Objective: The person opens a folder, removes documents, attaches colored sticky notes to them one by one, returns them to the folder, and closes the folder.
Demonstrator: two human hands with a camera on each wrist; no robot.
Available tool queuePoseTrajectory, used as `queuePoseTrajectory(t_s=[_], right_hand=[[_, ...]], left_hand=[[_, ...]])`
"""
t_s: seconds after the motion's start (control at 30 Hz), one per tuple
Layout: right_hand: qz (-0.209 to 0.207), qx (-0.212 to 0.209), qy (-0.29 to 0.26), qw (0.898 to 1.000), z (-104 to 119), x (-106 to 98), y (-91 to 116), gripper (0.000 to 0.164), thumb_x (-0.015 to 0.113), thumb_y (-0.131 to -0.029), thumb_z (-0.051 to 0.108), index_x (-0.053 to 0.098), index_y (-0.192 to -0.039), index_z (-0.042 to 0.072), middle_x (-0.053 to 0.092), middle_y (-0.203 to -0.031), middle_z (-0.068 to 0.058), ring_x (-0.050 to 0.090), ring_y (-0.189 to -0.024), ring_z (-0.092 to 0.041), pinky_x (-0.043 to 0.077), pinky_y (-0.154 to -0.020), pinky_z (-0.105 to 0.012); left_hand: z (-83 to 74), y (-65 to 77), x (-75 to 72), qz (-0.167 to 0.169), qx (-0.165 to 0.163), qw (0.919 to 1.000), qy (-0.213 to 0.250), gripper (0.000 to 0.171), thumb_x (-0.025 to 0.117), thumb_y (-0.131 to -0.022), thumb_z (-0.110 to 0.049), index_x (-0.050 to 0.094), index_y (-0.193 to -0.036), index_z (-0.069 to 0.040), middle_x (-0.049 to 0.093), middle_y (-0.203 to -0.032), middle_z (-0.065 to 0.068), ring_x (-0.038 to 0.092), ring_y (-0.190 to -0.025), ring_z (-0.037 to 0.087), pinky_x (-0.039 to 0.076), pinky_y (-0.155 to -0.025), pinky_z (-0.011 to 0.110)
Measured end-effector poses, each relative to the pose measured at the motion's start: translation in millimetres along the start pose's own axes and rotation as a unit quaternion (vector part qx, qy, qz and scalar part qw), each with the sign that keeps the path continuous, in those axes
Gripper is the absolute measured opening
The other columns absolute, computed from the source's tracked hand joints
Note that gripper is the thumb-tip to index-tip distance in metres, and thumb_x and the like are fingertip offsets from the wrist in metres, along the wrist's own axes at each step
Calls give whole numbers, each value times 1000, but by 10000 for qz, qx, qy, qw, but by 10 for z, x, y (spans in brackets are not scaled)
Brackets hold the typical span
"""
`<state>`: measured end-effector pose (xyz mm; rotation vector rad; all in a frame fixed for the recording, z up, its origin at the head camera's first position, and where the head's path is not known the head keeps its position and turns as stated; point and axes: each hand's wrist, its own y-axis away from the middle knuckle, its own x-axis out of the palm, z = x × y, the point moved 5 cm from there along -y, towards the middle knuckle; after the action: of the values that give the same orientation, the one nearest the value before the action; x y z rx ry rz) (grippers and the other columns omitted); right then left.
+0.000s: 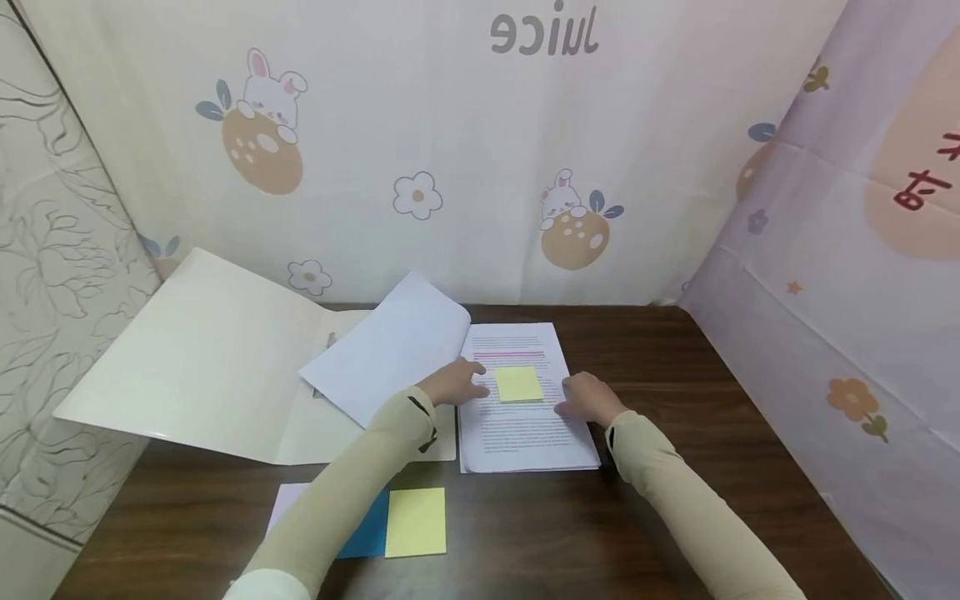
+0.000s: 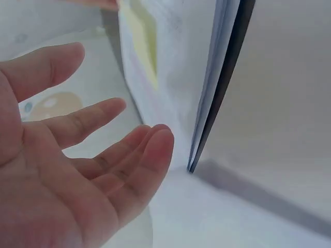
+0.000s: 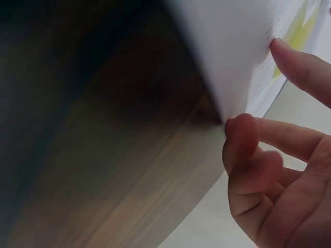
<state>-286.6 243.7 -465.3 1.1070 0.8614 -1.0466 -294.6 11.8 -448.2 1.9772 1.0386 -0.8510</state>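
Observation:
In the head view a stack of printed sheets point(image 1: 517, 437) lies on the table, with a pink-highlighted line near the top. A yellow sticky note point(image 1: 517, 383) sits on its top page. My left hand point(image 1: 452, 382) is at the stack's left edge; the left wrist view shows its fingers point(image 2: 155, 150) loosely bent, holding nothing. At the right edge my right hand point(image 1: 590, 398) grips the stack, its thumb point(image 3: 297, 64) on the printed face and its other fingers curled at the edge. A turned-over white sheet point(image 1: 397, 342) lies left of the stack.
An open white folder point(image 1: 202, 358) spreads on the left, its cover raised toward the wall. A yellow sticky pad point(image 1: 416, 522), a blue pad point(image 1: 367, 533) and a lilac pad point(image 1: 285, 502) lie in front, partly under the left forearm. Patterned fabric point(image 1: 465, 125) stands behind.

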Motion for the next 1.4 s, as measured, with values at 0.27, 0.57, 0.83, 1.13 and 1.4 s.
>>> queuePoseTrajectory(t_s=[0.27,0.57,0.83,1.13,1.4], right_hand=[[10,279,-286,9992,-95,29,100,56,73,-85,21,56,-128,-10,59,-125,-28,58,-97,-30,49,-91,-50],[16,289,-241,9993,-117,45,88,52,71,-87,19,55,-125,-12,60,-123,-29,60,-100,-31,49,-91,-49],[-3,391,-387,9985,-131,31,79,41,74,-85,18,63,-113,-10,68,-101,-20,58,-77,-23,51,-70,-37],[41,381,-416,9984,-105,14,70,42,74,-85,19,64,-114,-9,68,-104,-21,58,-77,-22,52,-72,-37],[37,372,-373,9986,-121,8,49,39,75,-84,18,65,-110,-9,68,-96,-17,57,-74,-22,49,-67,-34]], left_hand=[[236,150,-299,-624,71,9980,70,47,57,-97,-30,53,-137,-6,49,-141,20,49,-131,33,40,-109,47],[647,301,-584,-1349,-123,9908,80,43,53,-98,-26,54,-133,0,53,-136,23,50,-128,38,40,-108,49],[1096,385,-778,-2083,-591,9763,39,50,54,-94,-21,47,-135,7,56,-129,30,53,-119,45,42,-102,53],[1534,546,-943,-2279,-908,9694,-116,47,54,-94,-19,50,-130,10,53,-127,36,49,-119,52,38,-104,57],[1782,667,-974,-2070,-1471,9671,131,52,52,-95,-19,43,-138,10,46,-136,37,41,-127,54,36,-106,59]])
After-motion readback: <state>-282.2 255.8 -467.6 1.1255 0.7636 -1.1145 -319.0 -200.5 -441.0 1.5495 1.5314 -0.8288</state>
